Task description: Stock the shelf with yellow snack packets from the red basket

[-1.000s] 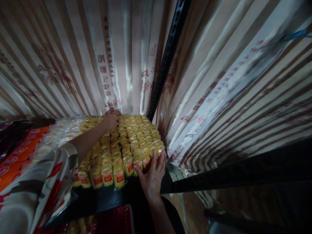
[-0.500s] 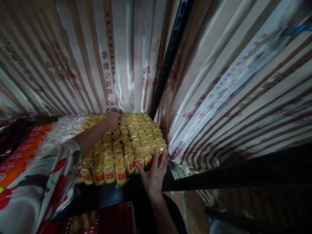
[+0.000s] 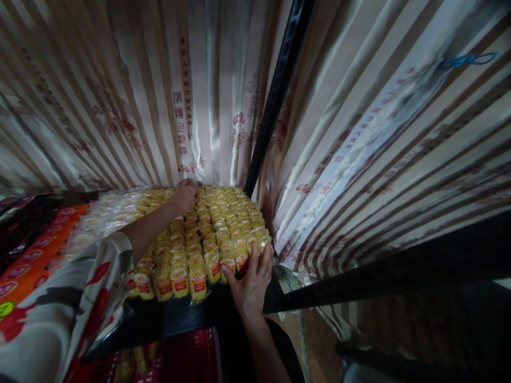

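Observation:
Tight rows of yellow wrapped snack packets (image 3: pixel 229 223) with red labels stand on a black shelf (image 3: pixel 171 316). My left arm reaches across them, and my left hand (image 3: pixel 184 194) rests at the back of the rows by the curtain; its fingertips are hidden, so I cannot tell how they are set. At the front right corner, my right hand (image 3: pixel 250 284) is open, thumb and fingers spread against the front and side of the end packets. Some packets in the middle rows sit unevenly.
Clear-wrapped pale packets (image 3: pixel 107 213) and orange packs (image 3: pixel 35 255) lie to the left. A pleated printed curtain (image 3: pixel 203 96) hangs behind and at the right, with a black slotted upright post (image 3: pixel 275 101) at the corner. Below is a red box (image 3: pixel 191 359).
The view has shifted slightly. My left hand remains at the back of the rows and my right hand at the front corner; the packets look about the same.

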{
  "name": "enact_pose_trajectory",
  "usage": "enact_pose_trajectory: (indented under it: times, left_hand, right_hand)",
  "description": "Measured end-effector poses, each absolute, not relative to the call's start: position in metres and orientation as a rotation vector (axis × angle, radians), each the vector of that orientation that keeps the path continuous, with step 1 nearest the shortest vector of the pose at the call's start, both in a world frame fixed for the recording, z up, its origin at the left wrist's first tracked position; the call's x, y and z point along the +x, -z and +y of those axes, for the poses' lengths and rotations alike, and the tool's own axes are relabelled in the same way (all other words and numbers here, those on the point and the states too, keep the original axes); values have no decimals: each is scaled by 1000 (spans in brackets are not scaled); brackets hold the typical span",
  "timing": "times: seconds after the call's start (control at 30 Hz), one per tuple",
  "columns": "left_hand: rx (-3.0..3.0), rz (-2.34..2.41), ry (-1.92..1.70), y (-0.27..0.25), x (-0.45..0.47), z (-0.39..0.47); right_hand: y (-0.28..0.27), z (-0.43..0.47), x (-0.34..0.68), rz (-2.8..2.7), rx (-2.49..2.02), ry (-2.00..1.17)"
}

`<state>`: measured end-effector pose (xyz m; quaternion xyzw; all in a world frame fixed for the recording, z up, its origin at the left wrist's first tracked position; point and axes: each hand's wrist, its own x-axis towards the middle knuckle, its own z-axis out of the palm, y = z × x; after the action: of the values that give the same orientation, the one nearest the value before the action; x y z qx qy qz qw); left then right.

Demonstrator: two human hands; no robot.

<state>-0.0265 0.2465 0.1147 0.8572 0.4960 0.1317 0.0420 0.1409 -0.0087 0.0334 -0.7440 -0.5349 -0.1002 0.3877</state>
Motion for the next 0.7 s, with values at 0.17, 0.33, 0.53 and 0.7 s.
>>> enact_pose_trajectory:
  times: [0.17,0.33,0.53,0.7]
  left_hand:
    - [2669,1586,-408,-118,-24,236]
    - [2633,1579,-288,-127,-25,227]
    - [2612,1563,-208,-131,-27,227]
    - [2635,1537,-212,-129,-25,229]
  right_hand:
    - [-34,-9,140,-1360,-1905,244]
    - [-33,-9,140,-1363,-1908,245]
    - [-35,-10,140,-1356,-1894,242]
    - [-36,-10,139,-1351,-1903,258]
